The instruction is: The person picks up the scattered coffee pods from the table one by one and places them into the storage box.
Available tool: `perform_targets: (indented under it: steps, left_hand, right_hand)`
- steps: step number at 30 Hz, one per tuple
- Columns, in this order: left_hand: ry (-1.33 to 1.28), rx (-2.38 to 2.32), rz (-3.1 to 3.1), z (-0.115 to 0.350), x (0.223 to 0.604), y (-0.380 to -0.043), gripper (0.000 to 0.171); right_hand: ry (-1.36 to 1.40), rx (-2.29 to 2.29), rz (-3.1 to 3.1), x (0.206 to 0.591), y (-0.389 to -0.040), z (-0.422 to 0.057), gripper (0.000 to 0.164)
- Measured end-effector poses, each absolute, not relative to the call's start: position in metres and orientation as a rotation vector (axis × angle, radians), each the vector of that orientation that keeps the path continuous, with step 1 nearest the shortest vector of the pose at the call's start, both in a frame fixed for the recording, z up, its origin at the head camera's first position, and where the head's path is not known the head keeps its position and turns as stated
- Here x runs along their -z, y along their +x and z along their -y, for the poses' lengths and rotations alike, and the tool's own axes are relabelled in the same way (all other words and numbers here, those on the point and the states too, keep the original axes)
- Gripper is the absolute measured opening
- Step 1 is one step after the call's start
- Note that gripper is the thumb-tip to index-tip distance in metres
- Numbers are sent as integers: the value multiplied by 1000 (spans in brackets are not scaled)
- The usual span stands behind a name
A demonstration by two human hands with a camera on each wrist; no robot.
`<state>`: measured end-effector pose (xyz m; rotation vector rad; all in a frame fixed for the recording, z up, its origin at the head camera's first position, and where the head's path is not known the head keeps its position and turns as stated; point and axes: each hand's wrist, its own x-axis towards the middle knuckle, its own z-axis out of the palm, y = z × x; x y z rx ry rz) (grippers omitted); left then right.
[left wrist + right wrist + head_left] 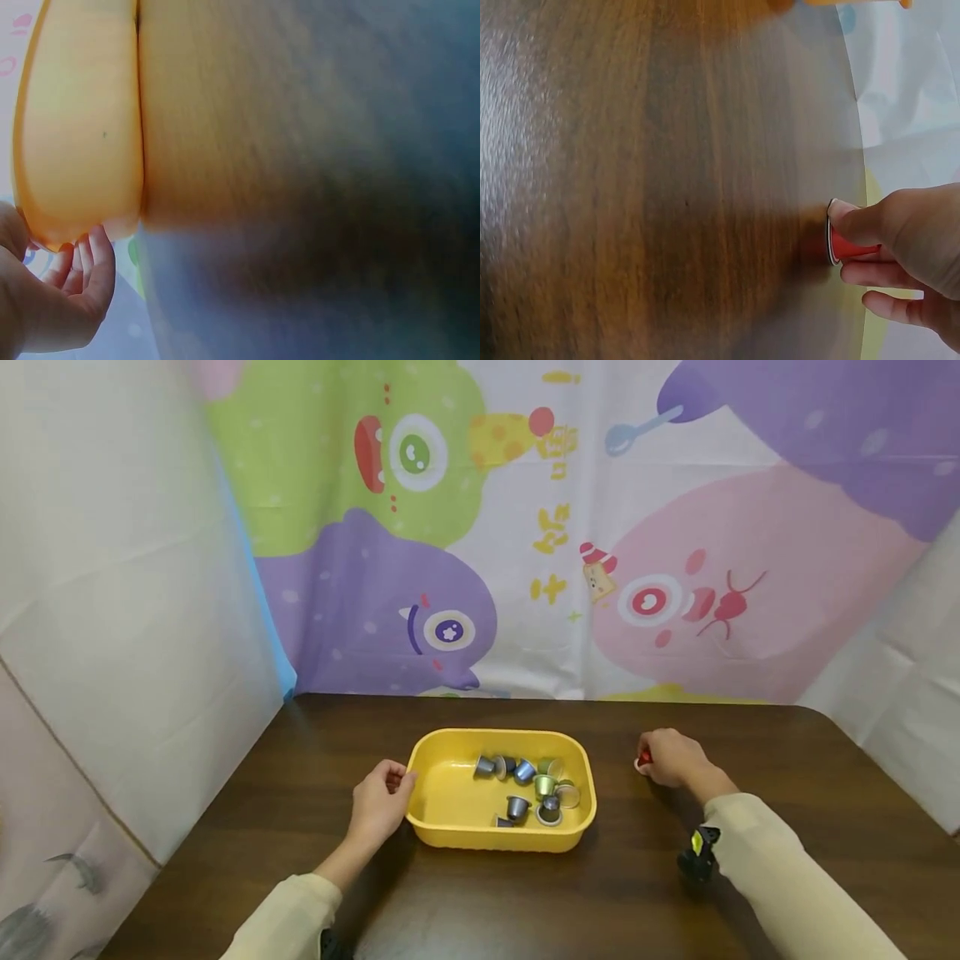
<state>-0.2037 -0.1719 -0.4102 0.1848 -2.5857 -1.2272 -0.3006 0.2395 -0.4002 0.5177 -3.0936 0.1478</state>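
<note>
A yellow plastic tray (450,789) stands on the dark wooden table. My left hand (381,803) grips its left end; in the left wrist view the fingers (99,264) lie against the tray's wall (79,142). Several coffee capsules lie inside, mostly in the right half: grey ones (517,808), a blue one (524,771) and green ones (545,787). Off to the tray's right, my right hand (675,758) pinches a red coffee capsule (849,246) between thumb and fingers. The capsule's silver rim faces the table, close to the surface; whether it touches I cannot tell.
The brown table (480,902) ends at a back edge, behind which hangs a cloth (540,635) printed with cartoon figures. White cloth (135,568) hangs at the left side too. A black device with a yellow-green mark (699,853) is strapped under the right wrist.
</note>
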Motion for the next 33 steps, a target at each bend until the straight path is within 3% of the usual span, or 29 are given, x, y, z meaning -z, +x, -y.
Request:
perform_targets:
  steps: [9, 33]
  left_hand:
    - [176, 1223, 2601, 171, 411, -203, 18]
    - [112, 1165, 2618, 171, 406, -202, 15]
  right_hand:
    - [464, -130, 3122, 402, -299, -240, 14]
    - [624, -165, 2931, 412, -298, -250, 18]
